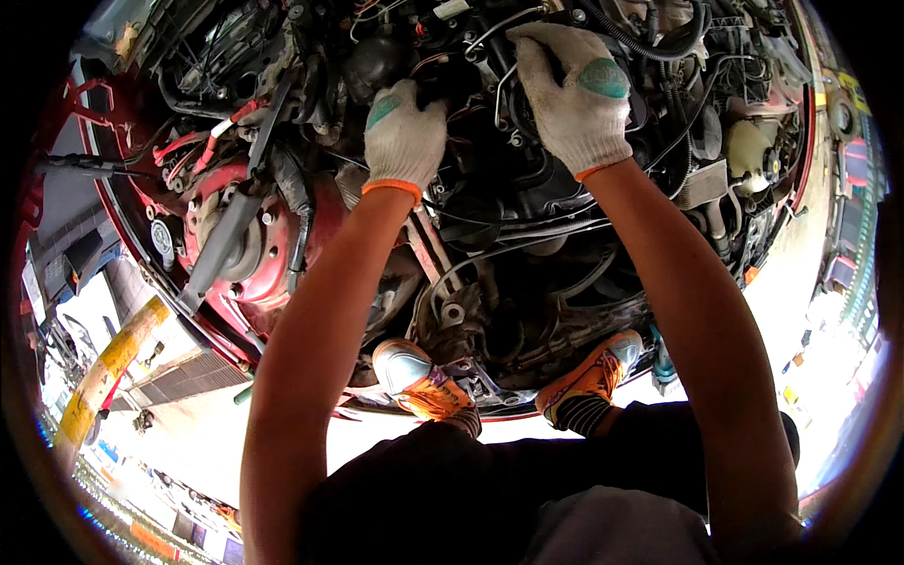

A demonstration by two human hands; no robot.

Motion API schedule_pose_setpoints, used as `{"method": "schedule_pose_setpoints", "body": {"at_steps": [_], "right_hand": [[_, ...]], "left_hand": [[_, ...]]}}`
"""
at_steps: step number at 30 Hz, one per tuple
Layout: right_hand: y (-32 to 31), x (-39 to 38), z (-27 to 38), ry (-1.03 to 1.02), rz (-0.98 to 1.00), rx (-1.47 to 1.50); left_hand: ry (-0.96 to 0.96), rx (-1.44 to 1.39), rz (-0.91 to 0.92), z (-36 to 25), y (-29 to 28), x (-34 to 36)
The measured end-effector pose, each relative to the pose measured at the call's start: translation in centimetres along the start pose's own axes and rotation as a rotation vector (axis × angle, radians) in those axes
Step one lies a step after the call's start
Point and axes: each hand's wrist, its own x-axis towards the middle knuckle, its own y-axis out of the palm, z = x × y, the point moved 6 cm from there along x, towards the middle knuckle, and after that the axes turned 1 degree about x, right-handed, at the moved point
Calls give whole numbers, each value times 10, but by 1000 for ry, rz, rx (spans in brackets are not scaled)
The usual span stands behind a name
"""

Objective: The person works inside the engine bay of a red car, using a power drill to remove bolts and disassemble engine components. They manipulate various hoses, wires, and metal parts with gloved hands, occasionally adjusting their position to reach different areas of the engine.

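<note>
Both my hands wear white knit gloves with orange cuffs and a green print on the back, and they reach into a vehicle's engine bay. My left hand (405, 134) is near a dark rounded part (377, 68) and some thin wiring; its fingers point down into the bay and their tips are hidden. Farther right and higher, my right hand (576, 94) has its fingers bent over toward the thumb. By those fingertips runs a thin metal rod or pipe (501, 28). What the right fingers close on is too hidden to name.
A red strut tower (247, 287) with a grey bar (218, 250) across it lies to the left. Hoses and cables (527, 231) cross below my hands. At the right is a yellowish reservoir (749, 151). My orange shoes (424, 381) stand within the front opening; a yellow post (108, 377) rises at left.
</note>
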Motion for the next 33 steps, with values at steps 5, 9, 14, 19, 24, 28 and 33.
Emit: {"method": "schedule_pose_setpoints", "body": {"at_steps": [5, 9, 14, 19, 24, 28, 33], "right_hand": [[-3, -1, -1, -23, -31, 0], [-1, -2, 0, 7, -22, 3], [5, -2, -7, -175, -65, -42], [-1, 0, -2, 7, -61, -24], [-3, -1, -4, 37, -26, -26], [-2, 1, 1, 85, 13, -1], [-2, -2, -1, 13, -45, -41]], "left_hand": [[74, -8, -107, -1, -1, -2], [232, 74, -207, -6, -6, -4], [435, 156, -326, -4, -3, -12], [504, 352, -214, -21, -14, -8], [706, 287, 4, -21, -34, 24], [992, 750, 160, -45, -42, 48], [954, 894, 134, -52, -23, 55]]}}
